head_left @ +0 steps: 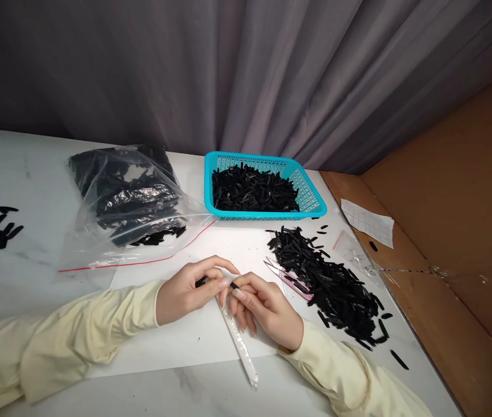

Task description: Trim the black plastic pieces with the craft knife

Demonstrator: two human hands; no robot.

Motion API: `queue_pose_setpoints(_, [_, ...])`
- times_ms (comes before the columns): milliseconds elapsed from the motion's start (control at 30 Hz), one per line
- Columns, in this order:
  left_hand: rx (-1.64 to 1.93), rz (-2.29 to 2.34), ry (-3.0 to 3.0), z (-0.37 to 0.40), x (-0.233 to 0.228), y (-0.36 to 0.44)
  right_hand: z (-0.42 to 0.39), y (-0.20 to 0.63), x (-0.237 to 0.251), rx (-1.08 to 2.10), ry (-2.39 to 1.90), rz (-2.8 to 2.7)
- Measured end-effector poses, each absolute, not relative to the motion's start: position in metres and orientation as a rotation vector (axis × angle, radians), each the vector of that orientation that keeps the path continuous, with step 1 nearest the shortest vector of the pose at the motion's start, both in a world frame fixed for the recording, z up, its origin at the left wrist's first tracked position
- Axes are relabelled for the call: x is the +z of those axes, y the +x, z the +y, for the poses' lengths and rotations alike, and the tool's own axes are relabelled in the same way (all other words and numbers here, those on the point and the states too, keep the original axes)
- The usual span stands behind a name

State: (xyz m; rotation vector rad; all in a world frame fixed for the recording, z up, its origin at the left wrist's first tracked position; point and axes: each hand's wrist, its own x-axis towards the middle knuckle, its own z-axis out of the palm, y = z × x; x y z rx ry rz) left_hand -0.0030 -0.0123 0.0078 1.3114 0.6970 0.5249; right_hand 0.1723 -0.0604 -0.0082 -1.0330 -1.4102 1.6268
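Observation:
My left hand is closed, thumb and fingers pinched together, with a dark strip partly showing inside its curled fingers. Right against it, my right hand pinches a small black strip between thumb and forefinger. The two sets of fingertips meet over the white sheet. Below them a long, narrow white plastic-wrapped stick slants toward the front; its upper end is hidden by the fingers, so whether it is held or lies on the sheet I cannot tell.
Beyond my hands stands a blue basket of black strips. A clear bag of them lies left of it. A loose pile with pink-handled snips is on the right. Several strips lie far left; a paper slip rests right.

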Motion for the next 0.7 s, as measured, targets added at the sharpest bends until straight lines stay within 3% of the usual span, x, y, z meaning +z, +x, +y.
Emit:
queue_pose_setpoints(333, [0.387,0.593,0.993,-0.002,0.009,-0.003,-0.064,0.172,-0.005,1.483,-1.085,-1.515])
queue_pose_setpoints(533, [0.297,0.592,0.555,0.016,0.008,-0.003,-0.009,0.196,0.046,0.578,-1.336,-1.928])
queue_pose_setpoints(700, [0.462,0.668,0.271,0.016,0.01,-0.001,0.042,0.196,0.076,0.122,-1.501,-2.154])
